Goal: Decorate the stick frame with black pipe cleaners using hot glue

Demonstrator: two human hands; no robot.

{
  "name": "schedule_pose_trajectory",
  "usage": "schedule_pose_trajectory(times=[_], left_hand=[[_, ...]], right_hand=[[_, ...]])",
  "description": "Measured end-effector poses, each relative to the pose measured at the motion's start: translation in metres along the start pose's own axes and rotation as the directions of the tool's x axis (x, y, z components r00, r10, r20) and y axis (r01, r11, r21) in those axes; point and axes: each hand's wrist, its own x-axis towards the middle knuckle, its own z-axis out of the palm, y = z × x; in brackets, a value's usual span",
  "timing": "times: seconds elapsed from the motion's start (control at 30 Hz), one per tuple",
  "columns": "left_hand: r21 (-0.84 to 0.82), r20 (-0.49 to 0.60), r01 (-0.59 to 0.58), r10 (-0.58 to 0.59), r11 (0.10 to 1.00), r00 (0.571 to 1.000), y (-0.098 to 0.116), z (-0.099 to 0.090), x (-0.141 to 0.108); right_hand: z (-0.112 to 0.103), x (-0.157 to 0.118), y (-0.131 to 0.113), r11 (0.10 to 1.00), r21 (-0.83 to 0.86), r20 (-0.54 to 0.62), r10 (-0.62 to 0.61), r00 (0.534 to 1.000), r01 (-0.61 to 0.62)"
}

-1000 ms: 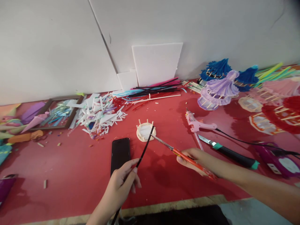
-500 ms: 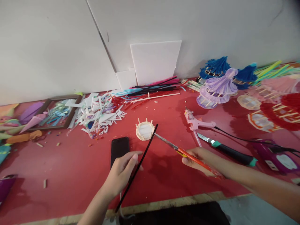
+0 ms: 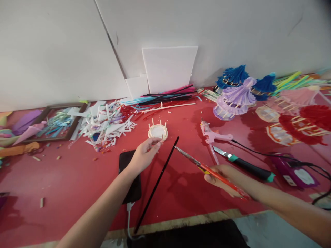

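Note:
My left hand (image 3: 147,153) reaches past the phone, its thumb and fingers closed at the front rim of a small round base (image 3: 157,131) with short wooden pegs standing around its edge. The fingers hide part of that rim. In my right hand (image 3: 223,177) are scissors (image 3: 204,167) with red handles, pointing to the upper left. Their tip meets a thin black pipe cleaner (image 3: 161,175) near its upper end. The pipe cleaner slants down towards the table's front edge, with neither hand on it.
A phone (image 3: 126,158) with a white cable lies under my left forearm. Right of the scissors are a pink glue gun (image 3: 213,134) and a utility knife (image 3: 248,167). White scraps (image 3: 111,124) are heaped at the back left; a lilac carousel-like model (image 3: 236,98) stands back right.
My left hand has gone from beside the pipe cleaner up to the pegged base, which has shifted slightly away from me. The scissors and pipe cleaner have moved a little right.

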Motion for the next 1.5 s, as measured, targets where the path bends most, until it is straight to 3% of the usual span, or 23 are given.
schedule_pose_trajectory(times=[0.3,0.7,0.93,1.27,1.5], left_hand=[[-0.094,0.069,0.144,-0.138,0.985,0.988,0.012,0.026,-0.033],[-0.295,0.084,0.278,-0.265,0.914,0.961,0.008,0.035,-0.031],[-0.228,0.081,0.220,-0.206,0.949,0.975,0.004,0.033,-0.031],[-0.085,0.098,0.184,-0.175,0.979,0.980,0.012,0.034,-0.030],[0.100,0.066,0.160,-0.167,0.982,0.984,0.012,0.035,-0.030]], right_hand=[[0.013,0.000,0.010,1.000,-0.023,0.066,0.019,0.998,-0.017],[0.013,-0.002,0.008,0.999,-0.015,0.072,0.037,0.997,-0.036],[0.012,-0.003,0.015,0.995,-0.095,0.065,0.042,0.997,-0.036],[0.017,-0.005,0.014,0.995,-0.080,0.061,0.067,0.996,-0.063],[0.019,-0.004,-0.001,0.995,-0.010,0.089,0.103,0.991,-0.102]])
